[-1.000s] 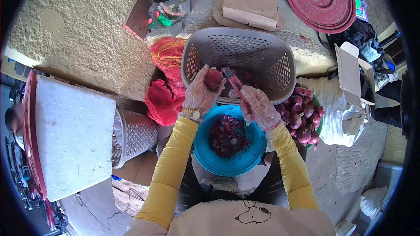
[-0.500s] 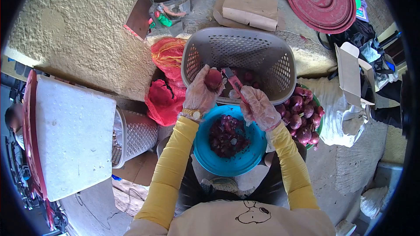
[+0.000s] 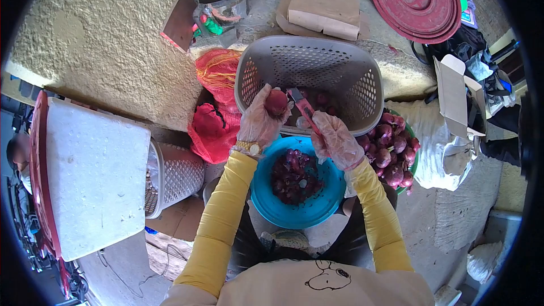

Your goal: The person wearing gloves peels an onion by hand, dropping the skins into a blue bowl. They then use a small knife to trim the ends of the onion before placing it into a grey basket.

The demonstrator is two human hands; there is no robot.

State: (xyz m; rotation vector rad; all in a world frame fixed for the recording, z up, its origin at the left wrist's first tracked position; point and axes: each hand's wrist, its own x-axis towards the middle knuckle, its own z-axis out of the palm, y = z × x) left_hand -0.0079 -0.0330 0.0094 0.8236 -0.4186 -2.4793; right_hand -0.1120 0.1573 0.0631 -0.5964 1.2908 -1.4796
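Note:
In clear plastic gloves, both hands are over the near rim of a grey perforated basket (image 3: 309, 51). My left hand (image 3: 258, 119) is closed round a red onion (image 3: 276, 102). My right hand (image 3: 335, 141) grips a red-handled utility knife (image 3: 305, 112), its blade end pointing up and left beside the onion. A small gap seems to lie between blade and onion. More red onions (image 3: 323, 99) lie at the bottom of the basket. Below the hands, a blue basin (image 3: 266, 207) holds dark red onion skins and trimmings (image 3: 296, 175).
A green-rimmed container heaped with red onions (image 3: 391, 150) stands at the right. Red mesh bags (image 3: 218, 119) lie left of the basket. A white foam box (image 3: 93, 175) and another perforated basket (image 3: 178, 175) are farther left. Cardboard (image 3: 323, 11) and a red lid (image 3: 416, 0) lie behind.

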